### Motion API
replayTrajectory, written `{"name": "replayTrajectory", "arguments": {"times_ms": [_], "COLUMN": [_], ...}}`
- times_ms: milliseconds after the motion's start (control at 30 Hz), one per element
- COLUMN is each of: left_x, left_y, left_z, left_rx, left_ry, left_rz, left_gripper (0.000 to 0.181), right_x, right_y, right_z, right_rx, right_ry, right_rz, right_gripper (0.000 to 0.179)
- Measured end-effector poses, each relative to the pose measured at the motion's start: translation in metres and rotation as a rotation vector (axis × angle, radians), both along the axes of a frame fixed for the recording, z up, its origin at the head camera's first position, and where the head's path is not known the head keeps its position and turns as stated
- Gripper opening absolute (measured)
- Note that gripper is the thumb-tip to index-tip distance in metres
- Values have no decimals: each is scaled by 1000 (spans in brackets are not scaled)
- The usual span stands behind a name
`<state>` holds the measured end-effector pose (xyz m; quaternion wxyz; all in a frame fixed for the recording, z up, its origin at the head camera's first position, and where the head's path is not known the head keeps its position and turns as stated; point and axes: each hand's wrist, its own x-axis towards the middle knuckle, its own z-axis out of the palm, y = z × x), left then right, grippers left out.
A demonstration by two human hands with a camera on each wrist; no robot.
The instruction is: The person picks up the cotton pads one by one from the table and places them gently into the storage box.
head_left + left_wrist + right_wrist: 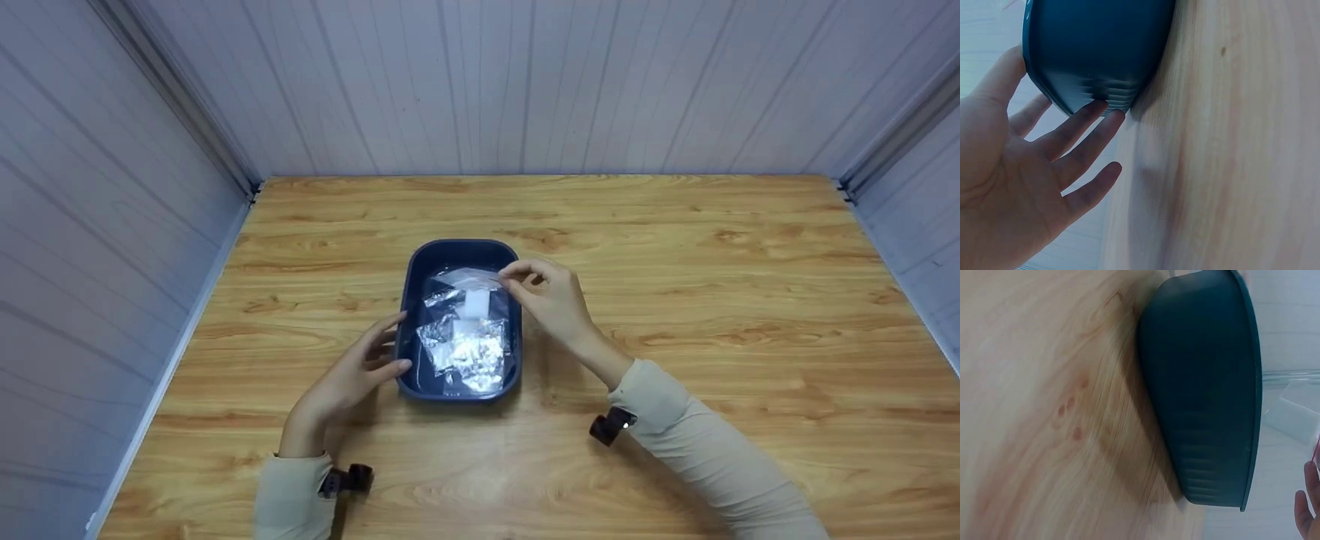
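A dark blue plastic tub (pixel 459 398) stands on the table with several shiny clear plastic bags (pixel 476 356) lying in it. Over its right rim, my right hand (pixel 551 296) pinches the edge of a clear plastic bag (pixel 469 279) between thumb and fingertips. That bag (pixel 1292 419) shows a whitish patch and a red line near the fingers in the right wrist view. My left hand (pixel 352 375) is at the tub's left side, thumb and a finger at the rim. In the left wrist view, other fingers (pixel 1081 126) lie nearly straight by the tub's ribbed outer wall (pixel 1109 93).
The wood-grain table (pixel 712 300) extends on both sides of the tub. Pale panelled walls (pixel 487 82) enclose it at the back, left and right. A small black camera sits on each wrist.
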<state>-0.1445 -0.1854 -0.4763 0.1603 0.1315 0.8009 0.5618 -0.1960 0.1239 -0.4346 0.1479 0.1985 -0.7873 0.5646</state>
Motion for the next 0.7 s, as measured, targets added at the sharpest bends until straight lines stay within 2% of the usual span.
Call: {"name": "replayTrajectory", "arguments": {"times_ms": [367, 700], "left_x": [1, 1], "left_y": [-1, -1], "left_z": [0, 0], "left_rx": [13, 6], "left_ry": [8, 6], "left_rz": [-8, -9], "left_gripper": [70, 71], "right_x": [-15, -26], "right_y": [-8, -16], "right_z": [-10, -17], "right_rx": [11, 62], "right_ry": [22, 29], "right_rz": [17, 9], "right_gripper": [7, 5]}}
